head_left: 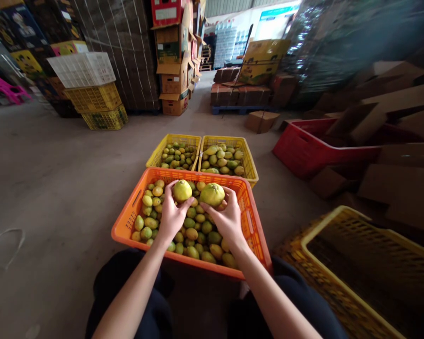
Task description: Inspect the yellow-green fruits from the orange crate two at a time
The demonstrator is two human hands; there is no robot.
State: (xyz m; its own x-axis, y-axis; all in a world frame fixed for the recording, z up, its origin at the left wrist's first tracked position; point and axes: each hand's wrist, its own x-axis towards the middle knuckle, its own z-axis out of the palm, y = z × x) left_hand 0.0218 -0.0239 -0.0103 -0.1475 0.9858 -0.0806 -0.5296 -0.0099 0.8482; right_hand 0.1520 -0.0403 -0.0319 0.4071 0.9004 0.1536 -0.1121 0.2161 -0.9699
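Observation:
My left hand (173, 214) is closed around a smooth, rounded yellow-green fruit (183, 191), thumb below and fingers behind it. A larger, slightly ribbed yellow-green fruit (212, 194) sits in the grip of my right hand (229, 217). Both fruits are held side by side, a small gap apart, above an orange plastic crate (127, 221). Inside that crate lie many loose green and yellow fruits (191, 234) of the same look; their exact kind I cannot make out. My forearms hide part of the crate's contents and near rim.
Two yellow crates of sorted fruit, left (155, 151) and right (249, 160), stand just beyond. Stacked yellow crates (339, 278) are at near right, a red bin (297, 150) with cardboard behind them. Stacked baskets (95, 99), cartons (173, 84) and a loaded pallet (240, 110) stand farther back.

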